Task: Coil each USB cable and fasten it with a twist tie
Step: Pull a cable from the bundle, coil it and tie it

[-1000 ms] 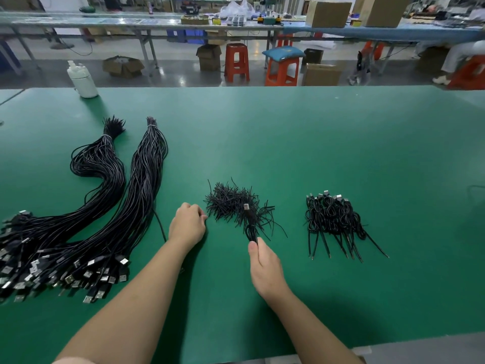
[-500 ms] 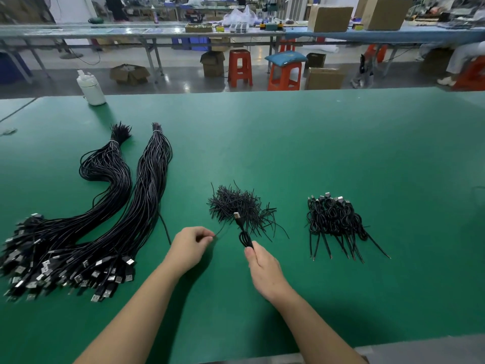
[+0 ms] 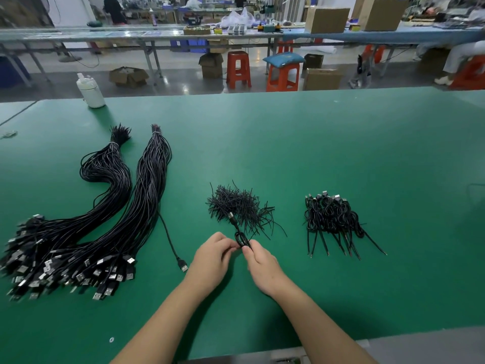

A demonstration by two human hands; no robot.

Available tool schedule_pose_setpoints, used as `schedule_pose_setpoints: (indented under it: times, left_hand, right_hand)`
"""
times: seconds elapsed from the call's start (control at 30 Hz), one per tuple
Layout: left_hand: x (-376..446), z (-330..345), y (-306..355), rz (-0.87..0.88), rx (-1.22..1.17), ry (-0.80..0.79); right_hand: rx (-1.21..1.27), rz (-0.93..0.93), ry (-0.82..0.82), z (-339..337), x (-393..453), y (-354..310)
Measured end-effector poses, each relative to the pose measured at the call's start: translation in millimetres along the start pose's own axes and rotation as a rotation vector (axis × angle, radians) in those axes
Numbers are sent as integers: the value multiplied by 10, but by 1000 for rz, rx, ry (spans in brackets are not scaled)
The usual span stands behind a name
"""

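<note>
Head view: right hand point(image 3: 262, 269) pinches coiled USB cable point(image 3: 242, 239) upright at near centre of green table point(image 3: 341, 143), plug end pointing far; left hand point(image 3: 210, 258) grasps coil's other side, likely steadying for tie. Twist-tie heap point(image 3: 237, 206) just beyond, within reach. Two uncoiled bundles point(image 3: 110, 222) left; one loose cable point(image 3: 170, 240); one finished pile point(image 3: 330, 216) right, individual count unclear.

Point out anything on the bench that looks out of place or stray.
One loose cable has slipped out of the nearer long bundle; it trails alone across the green mat, its plug lying apart from the bundled plugs. Otherwise the twist ties and coiled cables sit in separate heaps; nothing looks spilled or damaged.
</note>
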State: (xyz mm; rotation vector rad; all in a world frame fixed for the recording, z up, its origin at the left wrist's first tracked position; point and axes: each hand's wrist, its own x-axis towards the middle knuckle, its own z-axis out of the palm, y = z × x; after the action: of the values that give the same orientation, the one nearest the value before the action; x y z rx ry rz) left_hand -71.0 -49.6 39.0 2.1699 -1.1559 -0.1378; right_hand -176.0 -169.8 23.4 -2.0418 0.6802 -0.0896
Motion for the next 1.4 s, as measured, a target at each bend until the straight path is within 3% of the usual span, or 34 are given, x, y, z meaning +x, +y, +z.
schedule_pose_setpoints:
  times: [0.13,0.3,0.43,0.63,0.73,1.07,1.23,1.4]
  left_hand:
    - [-47,-35,20,155,181,-3]
    - [-50,-61,34,457,555,164]
    - [-19,-136,42,576,541,195]
    - [37,-172,65,666,470,19]
    - [64,-160,94,553,452,-6]
    - [179,10,282,-180,-45,-21]
    - [165,42,339,-382,-166,-8]
    - [259,-1,310,-487,-97,-132]
  right_hand:
    - [1,5,8,-5,6,-24]
    - [29,11,8,-10,6,-59]
    - [213,77,-42,-29,8,-75]
    - [392,99,-116,-55,-3,-69]
    - [368,88,-111,-41,-9,-69]
    - [324,40,-6,37,-36,26]
    - [16,-79,52,50,-28,96]
    - [-135,-171,121,119,-43,128]
